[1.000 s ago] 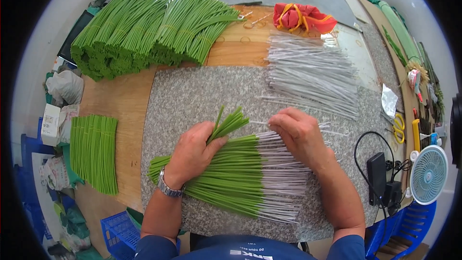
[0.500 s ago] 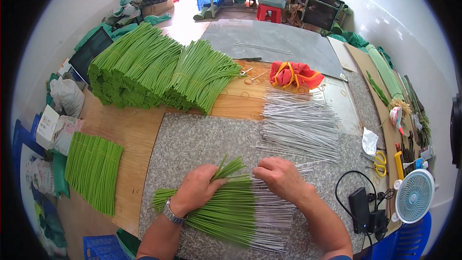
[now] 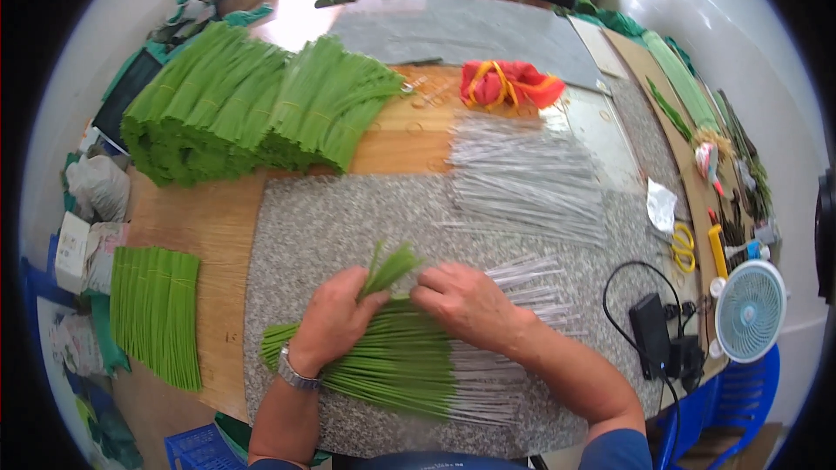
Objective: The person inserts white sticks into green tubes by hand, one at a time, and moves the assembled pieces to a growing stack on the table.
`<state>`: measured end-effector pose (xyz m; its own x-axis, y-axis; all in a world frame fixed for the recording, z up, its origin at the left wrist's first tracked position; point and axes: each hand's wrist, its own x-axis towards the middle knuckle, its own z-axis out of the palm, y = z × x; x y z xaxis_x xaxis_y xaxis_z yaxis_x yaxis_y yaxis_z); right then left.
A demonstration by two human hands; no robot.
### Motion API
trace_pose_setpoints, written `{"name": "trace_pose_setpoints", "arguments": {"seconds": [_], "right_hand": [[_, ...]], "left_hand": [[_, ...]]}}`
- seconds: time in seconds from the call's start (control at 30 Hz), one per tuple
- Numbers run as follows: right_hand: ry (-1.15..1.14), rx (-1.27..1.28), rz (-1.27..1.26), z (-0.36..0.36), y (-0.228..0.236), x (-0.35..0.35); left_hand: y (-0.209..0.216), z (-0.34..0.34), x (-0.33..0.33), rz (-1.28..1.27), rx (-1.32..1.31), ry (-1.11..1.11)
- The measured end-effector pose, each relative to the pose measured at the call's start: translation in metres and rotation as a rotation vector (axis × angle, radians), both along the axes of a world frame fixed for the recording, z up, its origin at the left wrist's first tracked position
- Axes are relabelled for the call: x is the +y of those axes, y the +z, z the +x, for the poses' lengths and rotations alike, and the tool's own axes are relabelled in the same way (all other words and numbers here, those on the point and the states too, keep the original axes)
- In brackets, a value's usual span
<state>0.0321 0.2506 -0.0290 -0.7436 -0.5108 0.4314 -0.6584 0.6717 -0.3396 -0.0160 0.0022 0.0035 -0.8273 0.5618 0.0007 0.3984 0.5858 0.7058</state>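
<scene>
Stretching granite (image 3: 340,218): I'm seeing room ahead, wood (image 3: 225,296) edging its left.
Left hand (image 3: 335,318): gripping green stems (image 3: 394,268).
Right hand (image 3: 466,300): curling beside their tips; its grip I can't tell.

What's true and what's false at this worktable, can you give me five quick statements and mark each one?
1. The left hand holds a small bunch of green stems. True.
2. A watch is on the right wrist. False: the watch is on the left wrist.
3. The yellow-handled scissors lie to the right of the pile of thin pale rods. True.
4. The red bundle lies left of the large green bundles. False: the red bundle lies to the right of the large green bundles.
5. A small fan is at the table's right side. True.
</scene>
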Motion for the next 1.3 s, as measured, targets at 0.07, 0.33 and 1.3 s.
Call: {"name": "trace_pose_setpoints", "arguments": {"seconds": [0.07,0.33,1.3], "right_hand": [[0.034,0.044,0.084,0.002,0.006,0.003],[-0.496,0.016,0.004,-0.01,0.004,0.087],[-0.143,0.049,-0.182,-0.002,-0.005,0.087]], "left_hand": [[0.003,-0.001,0.001,-0.039,-0.003,0.026],[-0.003,-0.002,0.003,-0.023,0.041,0.003],[-0.007,-0.004,0.005,-0.01,-0.015,0.028]]}}
